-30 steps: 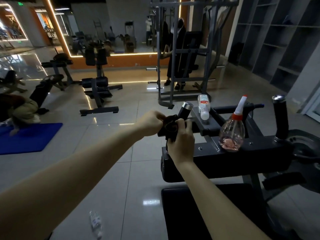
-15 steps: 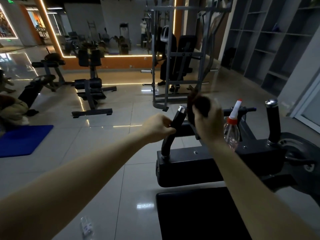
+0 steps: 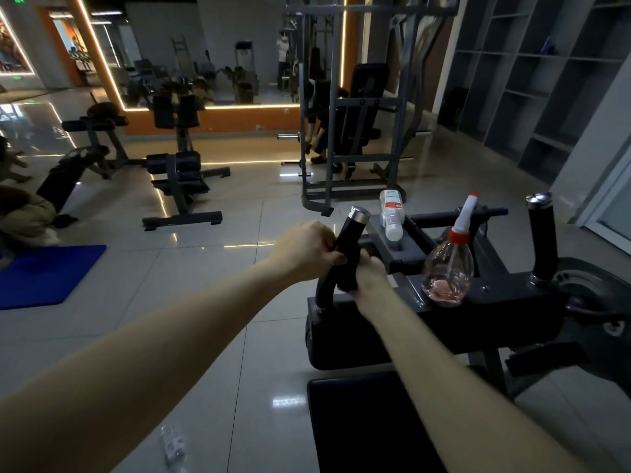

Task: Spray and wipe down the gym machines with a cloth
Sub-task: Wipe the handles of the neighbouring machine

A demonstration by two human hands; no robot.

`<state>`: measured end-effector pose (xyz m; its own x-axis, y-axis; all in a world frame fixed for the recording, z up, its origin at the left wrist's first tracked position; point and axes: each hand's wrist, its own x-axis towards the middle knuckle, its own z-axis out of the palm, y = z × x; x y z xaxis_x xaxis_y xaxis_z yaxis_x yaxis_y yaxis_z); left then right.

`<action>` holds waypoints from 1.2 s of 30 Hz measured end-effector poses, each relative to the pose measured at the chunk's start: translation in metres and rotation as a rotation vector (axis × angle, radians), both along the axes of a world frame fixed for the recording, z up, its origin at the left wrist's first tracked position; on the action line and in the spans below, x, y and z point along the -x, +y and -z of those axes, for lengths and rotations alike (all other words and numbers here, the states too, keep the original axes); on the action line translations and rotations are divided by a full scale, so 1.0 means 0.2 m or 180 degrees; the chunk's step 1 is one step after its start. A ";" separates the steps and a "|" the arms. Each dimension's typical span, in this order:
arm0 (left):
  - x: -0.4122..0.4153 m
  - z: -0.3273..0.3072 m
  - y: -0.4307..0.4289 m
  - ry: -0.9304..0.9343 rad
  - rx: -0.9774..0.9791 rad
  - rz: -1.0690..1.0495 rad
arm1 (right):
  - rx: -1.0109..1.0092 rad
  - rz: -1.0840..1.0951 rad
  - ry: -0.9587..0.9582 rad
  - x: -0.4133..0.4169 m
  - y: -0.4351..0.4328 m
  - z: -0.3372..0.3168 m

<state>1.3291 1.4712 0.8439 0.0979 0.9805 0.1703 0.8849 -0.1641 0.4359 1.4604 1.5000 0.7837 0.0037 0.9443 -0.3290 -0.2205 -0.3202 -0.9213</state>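
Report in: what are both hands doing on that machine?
Left hand grips left handle. Right hand holds dark cloth round it, lower down. Spray bottle stands untouched on frame. Nothing blocking.

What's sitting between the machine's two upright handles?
Head view: a clear bottle lying on the frame, then the spray bottle standing upright, between the gripped handle and the free handle.

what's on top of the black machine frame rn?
Spray bottle with pink liquid stands on it; a clear bottle lies on the raised bracket behind. Left hand and right hand grip the handle, hiding whatever is under them.
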 end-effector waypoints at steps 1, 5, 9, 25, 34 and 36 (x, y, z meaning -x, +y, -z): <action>0.00 0.01 0.00 -0.0028 -0.0001 0.0020 | -0.0014 0.0060 -0.0145 0.01 -0.06 0.08; 0.01 0.01 -0.02 -0.0085 -0.0022 0.0044 | -0.0638 0.0063 -0.1108 -0.02 -0.16 0.15; 0.01 0.04 -0.03 -0.0309 -0.0099 0.0020 | -0.1223 -0.0530 -0.3056 -0.15 -0.10 0.16; 0.01 0.10 -0.02 -0.0568 -0.0184 -0.0007 | -0.1607 -0.1620 -0.4312 -0.11 -0.28 0.17; 0.01 0.08 -0.04 -0.0591 -0.0068 0.0073 | -0.1481 -0.1441 -0.4420 -0.06 -0.30 0.20; 0.01 0.08 -0.05 -0.0720 -0.0037 0.0092 | -0.1724 -0.1216 -0.4556 -0.08 -0.43 0.22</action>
<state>1.3262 1.4620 0.8285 0.0840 0.9757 0.2022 0.7598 -0.1940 0.6206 1.4756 1.4145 0.7398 -0.2533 0.9620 0.1017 0.9122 0.2725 -0.3061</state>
